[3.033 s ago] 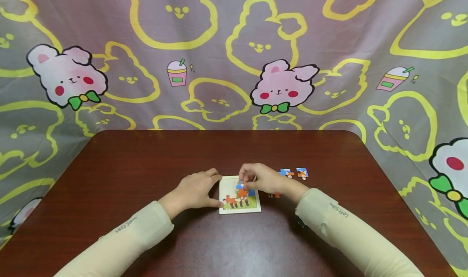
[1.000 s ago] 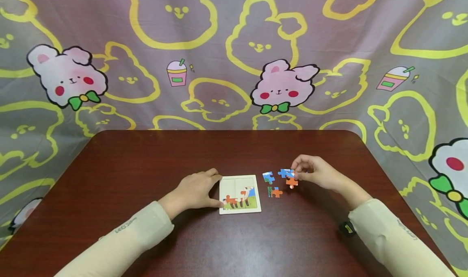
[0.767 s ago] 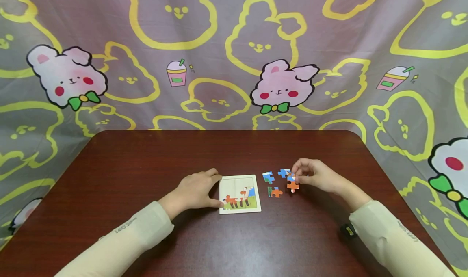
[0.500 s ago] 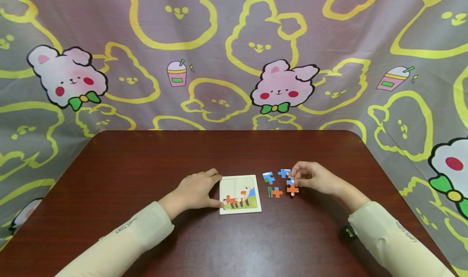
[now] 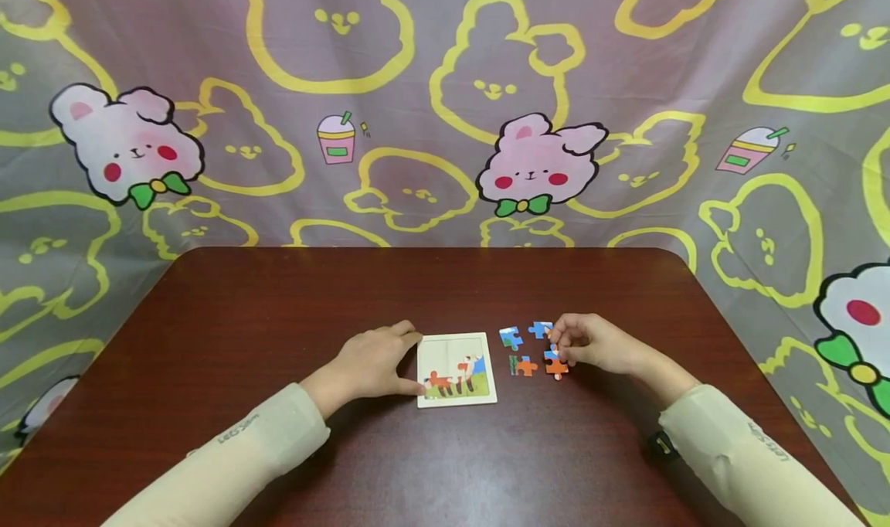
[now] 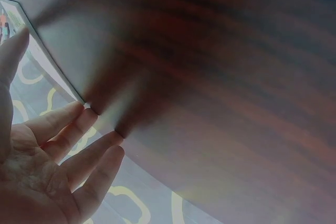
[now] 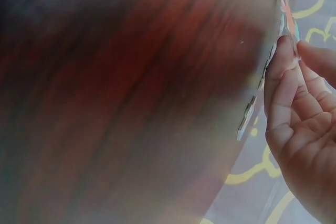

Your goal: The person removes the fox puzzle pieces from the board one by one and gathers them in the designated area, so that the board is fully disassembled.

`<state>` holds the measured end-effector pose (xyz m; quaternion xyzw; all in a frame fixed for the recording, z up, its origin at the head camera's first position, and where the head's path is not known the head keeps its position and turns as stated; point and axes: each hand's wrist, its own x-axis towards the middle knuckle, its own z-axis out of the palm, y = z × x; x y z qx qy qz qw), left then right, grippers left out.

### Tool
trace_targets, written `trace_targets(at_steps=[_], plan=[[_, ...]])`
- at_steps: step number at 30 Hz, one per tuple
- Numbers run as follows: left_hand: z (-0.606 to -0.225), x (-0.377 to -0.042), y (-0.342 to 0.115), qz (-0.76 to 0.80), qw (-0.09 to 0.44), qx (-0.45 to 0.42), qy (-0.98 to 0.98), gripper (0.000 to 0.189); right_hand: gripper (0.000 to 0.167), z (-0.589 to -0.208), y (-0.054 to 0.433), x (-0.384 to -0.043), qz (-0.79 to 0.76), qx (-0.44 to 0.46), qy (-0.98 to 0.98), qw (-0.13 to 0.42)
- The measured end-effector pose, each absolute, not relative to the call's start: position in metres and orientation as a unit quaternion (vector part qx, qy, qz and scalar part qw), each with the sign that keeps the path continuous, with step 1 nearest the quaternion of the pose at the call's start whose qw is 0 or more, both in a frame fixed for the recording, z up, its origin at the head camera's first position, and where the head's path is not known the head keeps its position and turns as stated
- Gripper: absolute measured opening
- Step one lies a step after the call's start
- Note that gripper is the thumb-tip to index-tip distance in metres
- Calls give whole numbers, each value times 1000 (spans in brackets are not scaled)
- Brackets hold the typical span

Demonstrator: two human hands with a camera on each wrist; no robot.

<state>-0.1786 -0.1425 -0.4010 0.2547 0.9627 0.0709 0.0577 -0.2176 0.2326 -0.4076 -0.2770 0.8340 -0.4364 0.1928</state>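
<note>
We seem mid-pickup right of centre: right hand (image 5: pixel 595 345) pinching an orange-blue jigsaw piece (image 5: pixel 556 365), left hand (image 5: pixel 371 362) spread against a square cream tray (image 5: pixel 457 402); fitting probably needs alignment.

Puzzle tray (image 5: pixel 438 355) left of loose pieces (image 5: pixel 526 367)

2 cream sleeves (image 5: pixel 278 438), dark lettering (image 5: pixel 769 442); black wrist device (image 5: pixel 663 444).
</note>
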Motion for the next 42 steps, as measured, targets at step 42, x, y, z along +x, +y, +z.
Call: trace_targets(at_steps=[42], plan=[[-400, -179, -142, 70, 62, 251, 963, 83, 7, -395, 197, -225, -342, -295, 881, 144]])
